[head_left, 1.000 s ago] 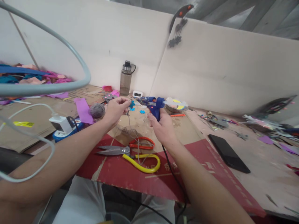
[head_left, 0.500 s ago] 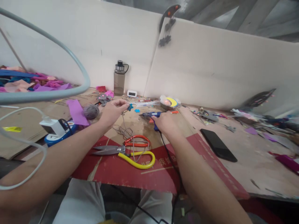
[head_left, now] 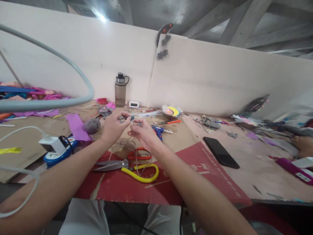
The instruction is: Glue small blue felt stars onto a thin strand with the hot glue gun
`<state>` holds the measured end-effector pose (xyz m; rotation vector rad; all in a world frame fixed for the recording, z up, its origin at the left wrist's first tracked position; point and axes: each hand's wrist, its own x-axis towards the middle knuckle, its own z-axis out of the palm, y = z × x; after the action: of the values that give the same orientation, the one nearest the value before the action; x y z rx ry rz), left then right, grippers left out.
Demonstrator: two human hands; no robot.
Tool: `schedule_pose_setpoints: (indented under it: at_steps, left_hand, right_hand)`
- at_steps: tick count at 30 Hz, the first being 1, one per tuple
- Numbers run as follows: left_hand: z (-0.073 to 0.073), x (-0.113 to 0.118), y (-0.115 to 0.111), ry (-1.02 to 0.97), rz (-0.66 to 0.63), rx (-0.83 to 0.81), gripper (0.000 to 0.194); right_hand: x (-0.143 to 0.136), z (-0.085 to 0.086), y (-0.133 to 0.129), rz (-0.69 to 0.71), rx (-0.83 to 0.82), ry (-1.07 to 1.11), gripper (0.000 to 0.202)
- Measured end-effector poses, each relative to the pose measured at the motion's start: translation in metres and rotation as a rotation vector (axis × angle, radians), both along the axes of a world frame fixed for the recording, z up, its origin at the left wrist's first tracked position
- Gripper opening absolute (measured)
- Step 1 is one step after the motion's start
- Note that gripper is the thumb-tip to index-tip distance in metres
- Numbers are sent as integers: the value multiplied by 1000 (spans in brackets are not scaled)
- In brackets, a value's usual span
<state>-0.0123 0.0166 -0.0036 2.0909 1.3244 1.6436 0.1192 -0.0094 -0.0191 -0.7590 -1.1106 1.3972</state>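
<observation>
My left hand (head_left: 115, 126) pinches a small blue felt flower (head_left: 132, 118) between thumb and fingertips, above the cardboard. Close beside it, my right hand (head_left: 144, 133) has its thumb and fingers pressed together on the thin grey yarn (head_left: 133, 122) at the flower; the exact grip is partly hidden. Just beyond my right hand lies a blue hot glue gun (head_left: 158, 130), partly covered by it. Below both hands rest scissors (head_left: 144, 179) with one red and one yellow handle, loose yarn looping across them. A ball of grey yarn (head_left: 92, 126) sits left of my left hand.
A water bottle (head_left: 120, 92) and a small white clock (head_left: 133, 104) stand by the back board. To the right lies a black phone (head_left: 220, 152). A blue power strip (head_left: 61, 151) with a white charger is at left. Another person's hand (head_left: 304, 145) shows at far right.
My right hand has let go of the glue gun, which now lies on the table, and moved left to meet my left hand at the blue flower. The view has tilted up slightly.
</observation>
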Motion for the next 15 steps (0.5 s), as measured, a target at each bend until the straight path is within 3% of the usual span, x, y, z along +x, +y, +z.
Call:
schedule_pose_setpoints:
  at_steps: [3,8,15]
  left_hand:
    - [-4,-1,6,-164,-102,-149,15]
    - [-10,1,15,-381,-317,-285,18]
    - [-8,6,10,-434,-396,-391,14]
  right_hand:
    - [5,7,1,-110,48,-195,28]
    - [12,13,7,-385,321,-547,13]
    - [15,6,11,-573,397,-552,18]
